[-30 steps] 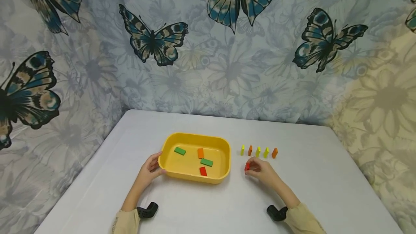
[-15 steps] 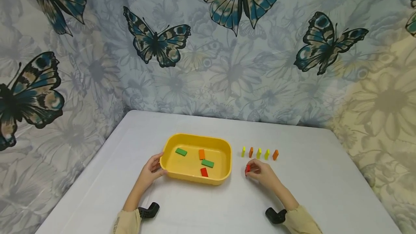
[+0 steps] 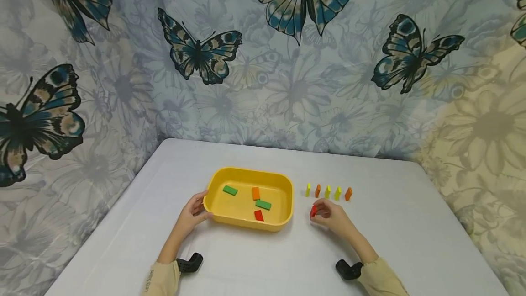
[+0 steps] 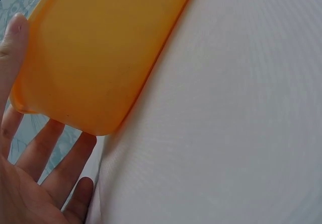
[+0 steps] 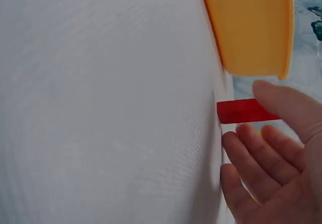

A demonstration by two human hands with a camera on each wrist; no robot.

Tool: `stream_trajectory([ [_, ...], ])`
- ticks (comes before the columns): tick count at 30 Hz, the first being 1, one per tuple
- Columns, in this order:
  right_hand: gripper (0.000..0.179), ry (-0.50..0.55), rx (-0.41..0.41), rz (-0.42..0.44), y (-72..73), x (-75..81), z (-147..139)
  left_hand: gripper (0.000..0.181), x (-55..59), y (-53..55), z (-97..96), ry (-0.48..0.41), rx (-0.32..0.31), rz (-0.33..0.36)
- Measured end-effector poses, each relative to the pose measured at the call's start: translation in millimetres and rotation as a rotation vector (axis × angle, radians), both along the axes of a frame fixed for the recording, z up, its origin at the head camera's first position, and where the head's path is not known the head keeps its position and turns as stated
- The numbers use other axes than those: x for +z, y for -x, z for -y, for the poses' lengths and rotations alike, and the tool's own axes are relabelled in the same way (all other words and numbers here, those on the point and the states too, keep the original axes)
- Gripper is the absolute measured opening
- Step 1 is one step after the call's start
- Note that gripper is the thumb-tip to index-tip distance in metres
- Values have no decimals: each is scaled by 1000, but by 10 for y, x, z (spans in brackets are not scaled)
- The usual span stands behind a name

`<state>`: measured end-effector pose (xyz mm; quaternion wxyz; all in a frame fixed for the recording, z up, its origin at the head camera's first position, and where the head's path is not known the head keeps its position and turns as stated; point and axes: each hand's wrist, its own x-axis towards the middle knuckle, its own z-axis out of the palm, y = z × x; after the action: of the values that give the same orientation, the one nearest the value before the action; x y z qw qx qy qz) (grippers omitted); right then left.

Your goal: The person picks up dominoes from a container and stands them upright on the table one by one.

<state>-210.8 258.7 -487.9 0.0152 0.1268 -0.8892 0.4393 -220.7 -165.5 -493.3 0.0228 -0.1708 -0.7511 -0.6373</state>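
My left hand [image 3: 192, 210] holds the left end of a yellow tray [image 3: 207, 201]. In the left wrist view its thumb [image 4: 16, 38] lies at the rim and the fingers reach behind the end wall of the tray [image 4: 100, 68]. Right of the tray, my right hand [image 3: 330, 216] pinches a red domino block [image 3: 313, 211] upright, close over the table. The right wrist view shows the thumb across this red block [image 5: 241, 111], its lower end right at the tabletop. Just beyond that hand, several yellow and orange blocks [image 3: 327, 191] stand upright in a row.
Inside the tray lie two green blocks [image 3: 230, 190], an orange block [image 3: 256, 193] and a red block [image 3: 259, 215]. The white table [image 3: 255, 264] ends at a butterfly-patterned backdrop [image 3: 287, 113]. Black wrist devices [image 3: 190, 263] sit at both cuffs.
The head view has shifted slightly. Both hands keep their hold, the right on the red block and the left on the tray; the standing row is unchanged.
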Motion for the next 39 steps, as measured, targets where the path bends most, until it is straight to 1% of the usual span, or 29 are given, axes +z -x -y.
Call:
stream_trajectory([
  [2,51,5,-22,13,-2,24,2,63,2,3,-5,-3,-1,-3],
  [4,65,-2,-39,5,-11,78,8,62,2,4,-11,1,10,-11],
  [6,73,4,-58,-22,-28,167,27,62,4,-1,-16,6,19,-11],
  [7,75,10,-62,-53,-37,223,42,62,6,-4,-18,7,21,-8],
  [9,69,43,-61,-125,-48,360,101,62,11,-6,-21,11,22,-7],
  [11,56,81,-46,-206,-42,486,198,63,15,-6,-24,10,17,-2],
  [13,42,104,-13,-264,-24,603,342,63,15,0,-23,9,16,-2],
  [15,29,118,28,-303,-2,689,518,63,11,5,-21,2,16,6],
  [18,17,144,54,-299,-24,838,822,62,-4,9,-36,-6,20,17],
  [20,13,167,48,-281,23,802,981,62,-93,41,-25,-5,23,-4],
  [22,10,181,28,-240,69,740,1127,62,-173,72,-10,1,34,-25],
  [25,13,167,27,-185,201,515,1283,62,-268,113,32,9,45,-51],
  [26,15,155,39,-160,216,481,1337,62,-258,110,34,13,49,-47],
  [30,31,25,74,-21,250,365,1484,61,-185,76,26,6,50,-20],
  [32,36,-67,79,58,247,329,1516,61,-131,43,11,5,50,-7],
  [34,37,-184,80,118,234,311,1533,61,-73,9,-8,7,43,2],
  [36,35,-295,90,146,221,297,1547,62,-27,-14,-20,20,35,3],
  [39,33,-423,117,149,209,295,1575,63,8,-29,-21,34,34,-2],
])
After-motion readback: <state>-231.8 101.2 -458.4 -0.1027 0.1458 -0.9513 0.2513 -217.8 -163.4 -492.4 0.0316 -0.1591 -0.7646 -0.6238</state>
